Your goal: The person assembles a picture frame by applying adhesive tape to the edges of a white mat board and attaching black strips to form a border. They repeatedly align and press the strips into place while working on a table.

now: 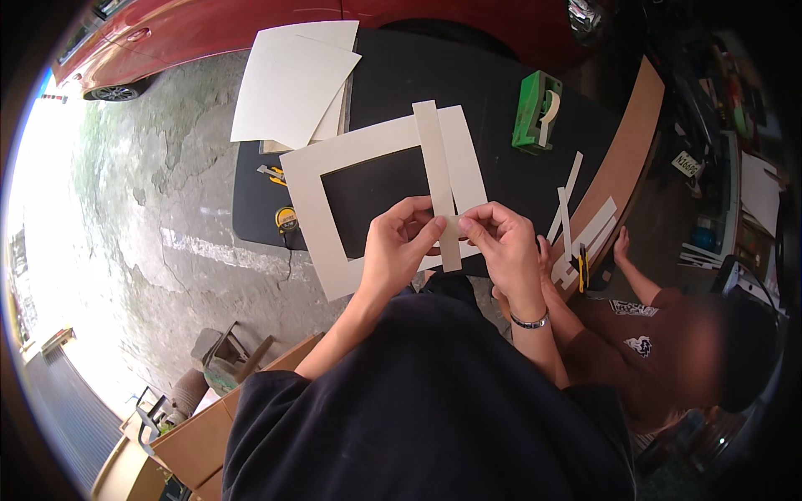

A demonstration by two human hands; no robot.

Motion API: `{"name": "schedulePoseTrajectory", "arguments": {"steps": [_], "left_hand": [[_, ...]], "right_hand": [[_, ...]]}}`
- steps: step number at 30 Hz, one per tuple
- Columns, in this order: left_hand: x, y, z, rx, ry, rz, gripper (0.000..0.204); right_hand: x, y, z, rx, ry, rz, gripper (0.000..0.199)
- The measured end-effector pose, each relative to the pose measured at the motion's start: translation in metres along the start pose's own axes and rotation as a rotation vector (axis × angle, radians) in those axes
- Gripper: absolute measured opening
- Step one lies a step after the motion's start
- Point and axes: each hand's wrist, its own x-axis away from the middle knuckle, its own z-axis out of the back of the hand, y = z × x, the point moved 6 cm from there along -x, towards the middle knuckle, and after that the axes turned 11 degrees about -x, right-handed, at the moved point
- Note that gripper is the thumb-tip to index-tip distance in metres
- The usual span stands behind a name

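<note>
A pale cardboard strip (433, 154) lies lengthwise over the right side of a white cardboard frame (305, 184) with a rectangular opening. My left hand (403, 242) is closed at the strip's near end, its thumb and fingers at the left edge. Opposite it, my right hand (505, 246) pinches at the right edge. Between the two thumbs, a small pale piece, seemingly masking tape (452, 226), lies across the strip. The frame's near right corner is partly hidden by my hands.
White sheets (292, 79) lie at the black table's (401, 67) far left. A yellow cutter (272, 174) and tape measure (286, 220) are left; a green tape dispenser (535, 113) stands right. Beside me a co-worker (643, 342) sits near a brown board (622, 159) with white strips (595, 230).
</note>
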Motion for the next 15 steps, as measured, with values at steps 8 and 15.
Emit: {"name": "schedulePoseTrajectory", "arguments": {"steps": [8,15], "left_hand": [[0.0048,0.0049,0.0007,-0.019,0.012,-0.030,0.025],[0.0059,0.0052,-0.0031,0.001,-0.002,-0.051,0.024]], "right_hand": [[0.0044,-0.0071,-0.0075,0.090,0.043,0.042,0.016],[0.0044,0.0008,-0.0075,0.181,0.127,0.016,0.022]]}}
